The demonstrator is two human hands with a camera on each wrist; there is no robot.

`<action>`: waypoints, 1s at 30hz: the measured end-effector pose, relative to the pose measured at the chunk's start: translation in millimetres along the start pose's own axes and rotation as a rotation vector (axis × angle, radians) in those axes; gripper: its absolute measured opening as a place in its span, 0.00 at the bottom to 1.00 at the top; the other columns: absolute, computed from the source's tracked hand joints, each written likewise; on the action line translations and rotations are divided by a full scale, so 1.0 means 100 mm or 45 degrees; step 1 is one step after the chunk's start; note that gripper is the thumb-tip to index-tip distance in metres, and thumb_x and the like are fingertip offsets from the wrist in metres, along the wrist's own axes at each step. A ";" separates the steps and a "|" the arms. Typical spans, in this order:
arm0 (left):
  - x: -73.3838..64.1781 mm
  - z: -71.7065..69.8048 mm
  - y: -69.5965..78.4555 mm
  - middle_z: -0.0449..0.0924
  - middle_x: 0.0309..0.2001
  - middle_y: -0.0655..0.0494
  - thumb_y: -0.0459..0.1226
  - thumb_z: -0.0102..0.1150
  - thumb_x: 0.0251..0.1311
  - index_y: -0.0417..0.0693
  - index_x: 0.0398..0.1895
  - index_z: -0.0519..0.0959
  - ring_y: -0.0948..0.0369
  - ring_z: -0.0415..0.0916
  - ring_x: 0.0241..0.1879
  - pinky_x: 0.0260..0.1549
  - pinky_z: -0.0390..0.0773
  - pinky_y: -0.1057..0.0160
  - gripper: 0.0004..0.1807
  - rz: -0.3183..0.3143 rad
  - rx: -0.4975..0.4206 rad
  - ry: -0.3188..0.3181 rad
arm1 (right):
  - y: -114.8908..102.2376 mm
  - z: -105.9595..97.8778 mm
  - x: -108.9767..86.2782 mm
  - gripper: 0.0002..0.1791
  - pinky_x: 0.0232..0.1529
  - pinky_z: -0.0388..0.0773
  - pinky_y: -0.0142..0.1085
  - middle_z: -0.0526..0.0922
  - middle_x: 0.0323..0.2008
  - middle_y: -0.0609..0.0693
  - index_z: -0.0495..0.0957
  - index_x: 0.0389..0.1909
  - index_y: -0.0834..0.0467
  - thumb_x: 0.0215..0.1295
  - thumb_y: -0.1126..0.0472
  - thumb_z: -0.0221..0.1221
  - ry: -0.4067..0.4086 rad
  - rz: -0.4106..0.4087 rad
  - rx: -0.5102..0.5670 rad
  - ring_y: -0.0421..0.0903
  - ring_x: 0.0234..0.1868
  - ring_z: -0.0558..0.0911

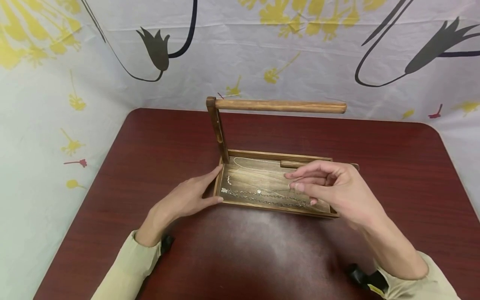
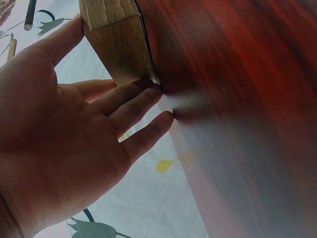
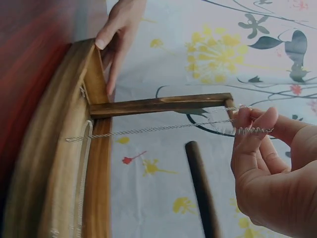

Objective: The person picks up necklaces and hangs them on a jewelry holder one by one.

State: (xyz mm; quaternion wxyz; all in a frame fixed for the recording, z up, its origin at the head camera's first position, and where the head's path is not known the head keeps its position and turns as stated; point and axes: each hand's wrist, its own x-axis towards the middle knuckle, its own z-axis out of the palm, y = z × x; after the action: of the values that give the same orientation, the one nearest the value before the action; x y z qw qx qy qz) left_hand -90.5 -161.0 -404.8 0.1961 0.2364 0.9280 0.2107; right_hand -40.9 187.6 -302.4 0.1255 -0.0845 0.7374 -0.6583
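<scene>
My right hand (image 1: 330,187) pinches a thin silver chain necklace (image 3: 153,130) between thumb and fingertips, above a wooden jewelry tray (image 1: 277,208). From those fingers the chain stretches down to the tray, as the right wrist view shows. Straight fingers of my left hand (image 1: 183,196) touch the tray's left end, the thumb at the near corner. In the left wrist view its fingertips lie along the wooden wall (image 2: 121,47). More silver chains (image 1: 262,195) lie along the tray's near side, with a pale pendant (image 1: 224,190) at their left end. A fine chain (image 1: 255,161) loops near the back.
A wooden post (image 1: 217,129) rises from the tray's back left corner and carries a long horizontal bar (image 1: 281,106). A lower wooden bar (image 1: 290,163) runs behind my right hand. Around the tray spreads the dark red table (image 1: 168,133); patterned cloth (image 1: 225,46) hangs behind.
</scene>
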 end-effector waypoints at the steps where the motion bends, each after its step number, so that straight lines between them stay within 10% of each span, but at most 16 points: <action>1: 0.00 0.00 0.00 0.59 0.74 0.54 0.59 0.58 0.64 0.67 0.81 0.41 0.54 0.64 0.69 0.64 0.68 0.49 0.49 -0.001 0.001 -0.001 | -0.03 0.00 0.00 0.11 0.20 0.76 0.32 0.88 0.42 0.56 0.83 0.45 0.65 0.61 0.70 0.67 0.008 0.001 -0.005 0.41 0.26 0.82; 30: 0.00 -0.01 -0.02 0.66 0.71 0.47 0.60 0.57 0.65 0.67 0.81 0.41 0.52 0.67 0.67 0.63 0.69 0.49 0.49 -0.009 0.017 -0.014 | -0.43 -0.08 -0.05 0.05 0.18 0.71 0.33 0.86 0.29 0.52 0.83 0.35 0.66 0.58 0.74 0.67 0.195 -0.102 -0.103 0.43 0.19 0.75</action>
State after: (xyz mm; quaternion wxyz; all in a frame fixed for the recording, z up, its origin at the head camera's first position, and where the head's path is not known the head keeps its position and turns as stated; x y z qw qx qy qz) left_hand -91.7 -162.5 -404.7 0.2005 0.2355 0.9292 0.2023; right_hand -40.4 191.2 -258.4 0.0388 -0.0681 0.7668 -0.6370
